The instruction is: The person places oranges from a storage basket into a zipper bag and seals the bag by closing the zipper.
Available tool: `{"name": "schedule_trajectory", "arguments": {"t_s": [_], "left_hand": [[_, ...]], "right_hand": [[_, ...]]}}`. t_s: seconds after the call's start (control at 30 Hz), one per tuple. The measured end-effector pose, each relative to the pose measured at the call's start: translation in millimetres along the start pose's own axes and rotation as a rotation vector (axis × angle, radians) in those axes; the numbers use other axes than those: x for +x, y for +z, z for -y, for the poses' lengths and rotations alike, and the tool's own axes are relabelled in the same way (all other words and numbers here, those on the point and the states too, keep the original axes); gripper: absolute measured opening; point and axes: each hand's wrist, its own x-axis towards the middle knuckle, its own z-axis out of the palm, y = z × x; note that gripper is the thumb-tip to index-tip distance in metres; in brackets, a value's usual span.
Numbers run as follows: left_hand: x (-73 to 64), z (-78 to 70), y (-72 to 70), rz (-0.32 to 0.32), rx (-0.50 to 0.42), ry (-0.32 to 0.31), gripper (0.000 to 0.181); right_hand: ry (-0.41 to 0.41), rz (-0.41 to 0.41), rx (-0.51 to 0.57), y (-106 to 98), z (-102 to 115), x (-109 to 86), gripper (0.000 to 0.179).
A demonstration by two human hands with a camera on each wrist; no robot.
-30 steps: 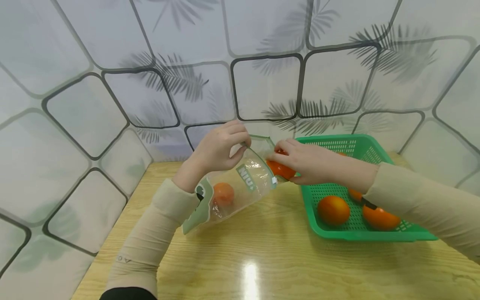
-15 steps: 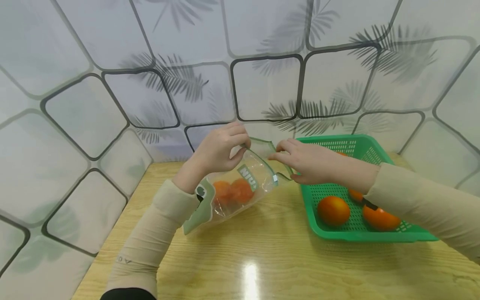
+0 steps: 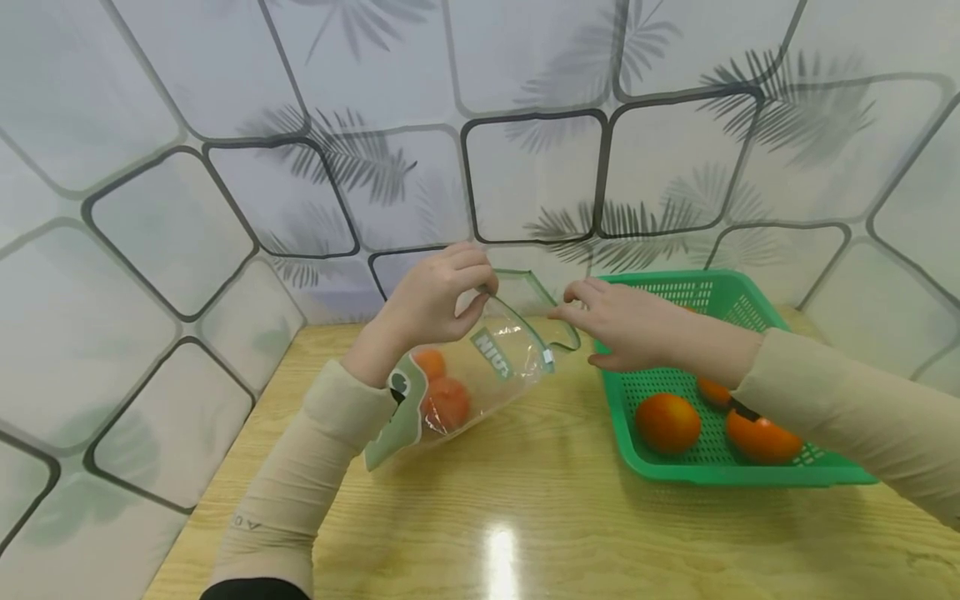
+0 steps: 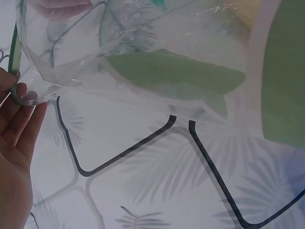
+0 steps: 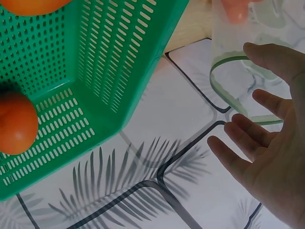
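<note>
A clear zip bag [image 3: 517,333] with green trim lies tilted on the table, its mouth gaping to the right. Two orange fruits [image 3: 446,405] sit at its bottom end. My left hand [image 3: 444,293] pinches the bag's upper rim between thumb and fingers; the left wrist view shows the fingertips on the green zip edge [image 4: 14,62]. Right at the mouth, my right hand [image 3: 626,323] holds nothing, its fingers spread and slightly bent. In the right wrist view those fingers [image 5: 233,164] stand beside the open green rim [image 5: 214,81].
A green perforated basket [image 3: 622,442] stands at the right under my right forearm. Inside are several orange fruits, one [image 3: 667,423] near its left wall. A patterned wall covering [image 3: 532,175] rises behind the wooden table [image 3: 450,525].
My right hand let go of an orange fruit inside the bag's mouth, and the fruit rolled down left beside the other one. The right hand drew back slightly; the left kept its grip.
</note>
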Motion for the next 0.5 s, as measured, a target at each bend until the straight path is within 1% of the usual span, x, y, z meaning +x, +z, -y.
{"name": "schedule_trajectory", "arguments": {"t_s": [0.3,0.5], "left_hand": [[-1.2,1.9,2.3,0.0,-0.002,-0.003,0.012],[-0.7,3.0,5.8,-0.014,0.007,0.007,0.011]], "right_hand": [[0.035,0.01,0.011,4,-8,-5.0,0.07],[0.063,0.036,0.014,6,-13,-8.4,0.069]]}}
